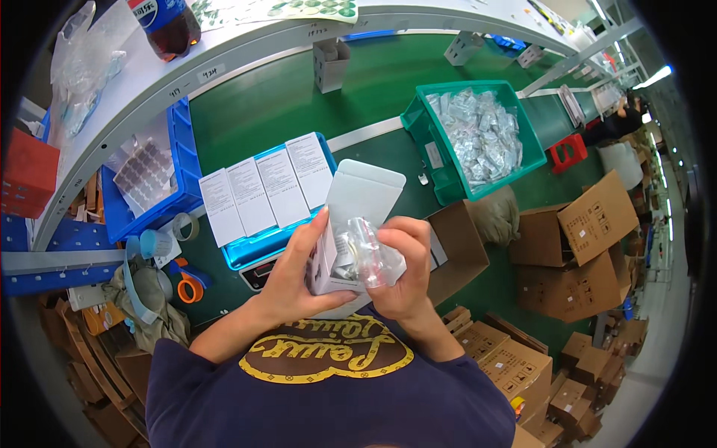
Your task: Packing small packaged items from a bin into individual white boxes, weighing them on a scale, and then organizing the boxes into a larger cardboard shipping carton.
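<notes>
My left hand (287, 272) is wrapped round a small white box (366, 190), whose lid flap stands up and away from me. A clear plastic bag (366, 250) with a red strip is pinched in my right hand (411, 269) at the box's open top. Part of the bag appears to be inside the box; what it contains is hard to make out. Just beyond my left hand, several closed white boxes (261, 190) lie side by side on a blue tray (243, 254). The tray rests on a device with a small dark display (259, 275).
A green bin (441, 183) of small clear bags stands at the right. A blue bin (138, 216), orange-handled scissors (192, 285) and a tape roll (185, 226) are at the left. Overhead, a shelf (246, 56) holds a cola bottle (168, 30). Cartons (582, 284) are piled at the right.
</notes>
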Available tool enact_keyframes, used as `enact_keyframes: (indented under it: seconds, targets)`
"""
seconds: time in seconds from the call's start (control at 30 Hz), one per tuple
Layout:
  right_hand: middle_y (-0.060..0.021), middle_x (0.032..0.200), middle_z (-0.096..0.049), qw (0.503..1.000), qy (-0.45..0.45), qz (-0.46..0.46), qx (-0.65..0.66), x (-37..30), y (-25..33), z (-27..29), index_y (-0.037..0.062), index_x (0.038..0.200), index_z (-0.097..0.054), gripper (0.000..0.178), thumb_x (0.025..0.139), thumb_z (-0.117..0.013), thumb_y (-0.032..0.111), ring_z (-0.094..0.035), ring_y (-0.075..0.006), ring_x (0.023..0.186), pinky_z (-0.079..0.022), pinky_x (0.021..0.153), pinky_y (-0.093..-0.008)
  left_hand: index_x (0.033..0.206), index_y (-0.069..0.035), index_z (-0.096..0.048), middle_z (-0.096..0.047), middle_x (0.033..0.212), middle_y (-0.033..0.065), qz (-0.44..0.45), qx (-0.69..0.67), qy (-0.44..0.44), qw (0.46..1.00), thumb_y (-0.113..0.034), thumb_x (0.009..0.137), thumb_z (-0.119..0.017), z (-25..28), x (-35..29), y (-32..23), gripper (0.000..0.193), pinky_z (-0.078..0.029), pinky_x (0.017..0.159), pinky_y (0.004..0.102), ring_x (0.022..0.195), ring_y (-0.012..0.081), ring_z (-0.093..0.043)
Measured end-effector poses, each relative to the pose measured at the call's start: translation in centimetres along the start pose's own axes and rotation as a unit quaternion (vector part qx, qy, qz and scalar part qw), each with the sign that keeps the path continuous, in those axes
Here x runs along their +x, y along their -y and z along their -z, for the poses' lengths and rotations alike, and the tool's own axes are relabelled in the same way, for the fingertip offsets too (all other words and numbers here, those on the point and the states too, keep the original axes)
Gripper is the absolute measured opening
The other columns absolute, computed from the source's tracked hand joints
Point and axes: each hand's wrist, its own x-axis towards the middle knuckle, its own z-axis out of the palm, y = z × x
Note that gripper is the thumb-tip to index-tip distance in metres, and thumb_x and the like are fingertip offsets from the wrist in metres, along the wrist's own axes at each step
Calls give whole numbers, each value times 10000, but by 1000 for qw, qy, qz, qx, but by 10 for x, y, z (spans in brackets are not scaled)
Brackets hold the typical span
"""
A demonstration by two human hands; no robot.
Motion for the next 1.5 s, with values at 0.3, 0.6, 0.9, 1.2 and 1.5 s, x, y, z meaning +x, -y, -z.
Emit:
enact_keyframes:
  seconds: [0.3,0.6,0.9,1.2,1.5]
  targets:
    - [-62,1065,-590,924,351,61,-141,48,8,9,100,907,-680,355,705,-785,372,-489,-317,1087,-379,991,-497,1459,-98,-346,-482,1213,165,43,85,53,994,-198,645,-861,19,0,0,969,-488,851,363,1080,284,-542]
    - [-220,1493,-211,948,257,-106,153,-16,-35,-42,100,1308,-458,625,852,-675,470,-355,-330,1334,-396,1015,-437,1185,-94,-484,-418,1145,104,123,-58,-26,990,-169,692,-833,39,-21,28,609,-511,892,332,1054,221,-545]
    - [-128,1235,-442,895,94,-170,401,14,-31,-68,55,1037,-525,205,853,-610,91,-527,-205,1071,-440,930,-340,1344,-102,-367,-379,1304,124,214,-164,-32,963,-154,762,-752,24,-30,39,700,-444,957,364,1185,226,-495]
    - [-114,1197,-608,887,298,-233,265,44,-28,-71,23,1165,-633,294,900,-640,149,-572,-229,1114,-441,933,-316,1475,-123,-223,-297,1448,133,89,-185,-159,966,-175,783,-765,26,-48,48,881,-453,969,404,1215,266,-495]
    - [-137,1370,-535,892,416,-96,149,36,-13,-99,41,1316,-552,441,876,-564,48,-404,-344,1352,-308,1116,-437,1483,-156,-276,-268,1462,116,186,-138,-131,964,-189,786,-764,62,-73,54,851,-438,969,396,1272,275,-412]
